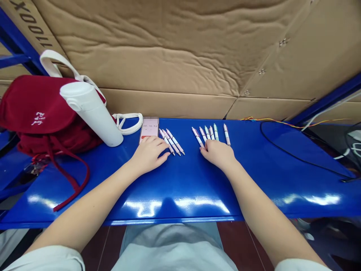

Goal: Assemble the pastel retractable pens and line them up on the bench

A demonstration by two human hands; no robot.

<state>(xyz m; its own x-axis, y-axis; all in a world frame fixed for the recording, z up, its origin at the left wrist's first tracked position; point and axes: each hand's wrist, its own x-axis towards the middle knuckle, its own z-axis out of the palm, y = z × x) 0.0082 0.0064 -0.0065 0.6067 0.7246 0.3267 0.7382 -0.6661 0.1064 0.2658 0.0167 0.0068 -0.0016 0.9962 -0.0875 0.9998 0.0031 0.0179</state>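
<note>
My left hand (150,153) lies palm down over the lower part of a phone (150,126) showing a running timer, its fingers stretched out and thumb apart. Just right of it, several pale pink pens (175,141) lie side by side, tips toward me. My right hand (218,152) is curled over the lower ends of a fanned row of pens with pink and green parts (216,131). Its thumb and forefinger close at the lower end of the leftmost pink pen (197,136); the other fingers are hidden beneath the hand. One separate pen (227,134) lies right of that hand.
A dark red bag (42,109) with a white bottle (93,114) leaning on it stands at the left of the blue table (180,180). White straps (131,130) lie behind the phone. A black cable (296,160) crosses the right side. Cardboard (169,56) walls the back.
</note>
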